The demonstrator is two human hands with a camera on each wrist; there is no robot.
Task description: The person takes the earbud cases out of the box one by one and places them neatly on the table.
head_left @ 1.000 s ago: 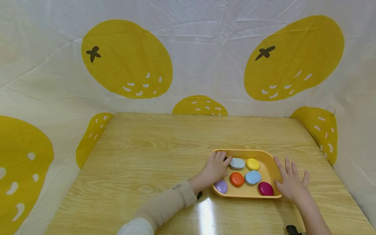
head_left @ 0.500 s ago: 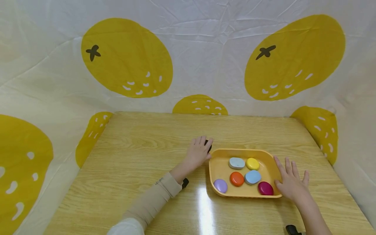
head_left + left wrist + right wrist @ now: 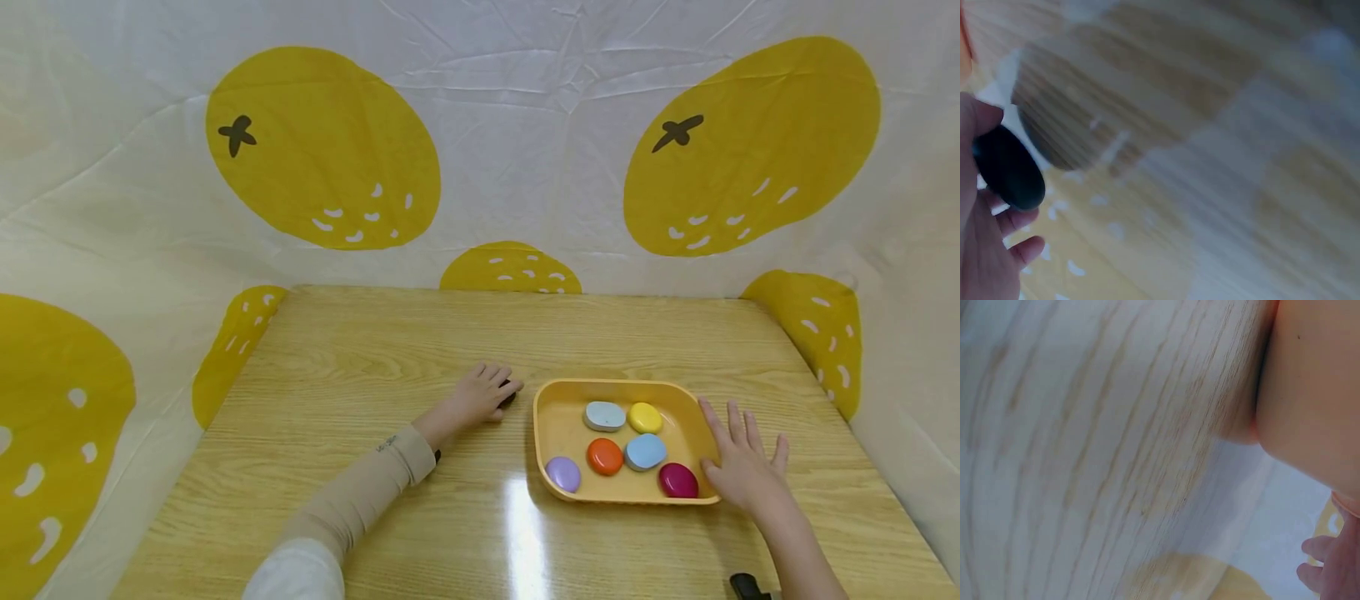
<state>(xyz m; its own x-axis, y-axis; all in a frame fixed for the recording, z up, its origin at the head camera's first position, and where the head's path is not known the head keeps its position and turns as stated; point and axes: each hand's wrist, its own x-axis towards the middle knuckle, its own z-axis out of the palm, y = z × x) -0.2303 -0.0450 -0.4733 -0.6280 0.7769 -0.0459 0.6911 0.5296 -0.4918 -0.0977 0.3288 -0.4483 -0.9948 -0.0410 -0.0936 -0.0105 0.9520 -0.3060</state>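
Note:
My left hand [image 3: 474,395] pinches a smooth black oval piece [image 3: 1010,167] between thumb and fingers, over the table left of the tray. In the head view the fingers cover most of that piece. The shallow yellow-orange tray [image 3: 611,492] holds a pale grey oblong [image 3: 604,417], a yellow disc [image 3: 645,418], an orange-red disc [image 3: 604,457], a light blue oblong [image 3: 645,452], a purple disc [image 3: 563,474] and a crimson disc [image 3: 678,481]. Against the tray's right wall lies my right hand [image 3: 750,471], fingers spread and straight, touching the rim.
A wood-grain table [image 3: 360,350] carries the tray right of centre. White cloth [image 3: 517,150] with large yellow fruit prints encloses the back and sides. Near the right wrist shows a black strap end [image 3: 746,586].
My left hand has lifted the black piece out of the tray and carried it left over the rim, then lower and further left. The right hand and the tray have stayed still.

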